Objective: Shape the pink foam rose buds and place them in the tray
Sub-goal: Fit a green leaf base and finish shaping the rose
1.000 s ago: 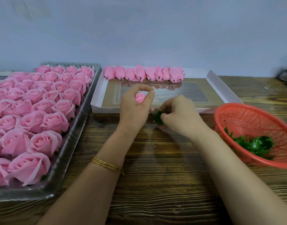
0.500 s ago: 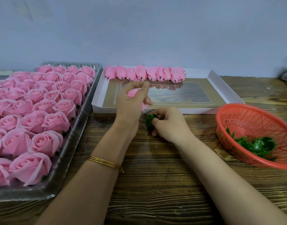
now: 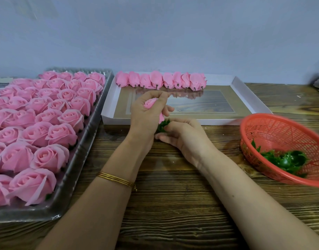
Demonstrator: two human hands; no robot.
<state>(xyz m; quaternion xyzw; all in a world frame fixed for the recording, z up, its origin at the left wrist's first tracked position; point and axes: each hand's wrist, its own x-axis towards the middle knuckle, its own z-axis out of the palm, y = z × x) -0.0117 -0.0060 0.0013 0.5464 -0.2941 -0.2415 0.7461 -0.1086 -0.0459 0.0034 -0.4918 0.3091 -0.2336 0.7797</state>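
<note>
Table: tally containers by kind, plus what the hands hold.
clear plastic tray: 1
white tray: 1
red basket: 1
pink bud, in left hand: 1
green calyx, in right hand: 1
Total: 5

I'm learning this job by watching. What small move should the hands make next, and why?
Probably the right hand should pull the green leaf piece off the base of the rose bud that the left hand grips. The finished buds in the white tray show bare stubs, and loose green pieces lie in the red basket.
</note>
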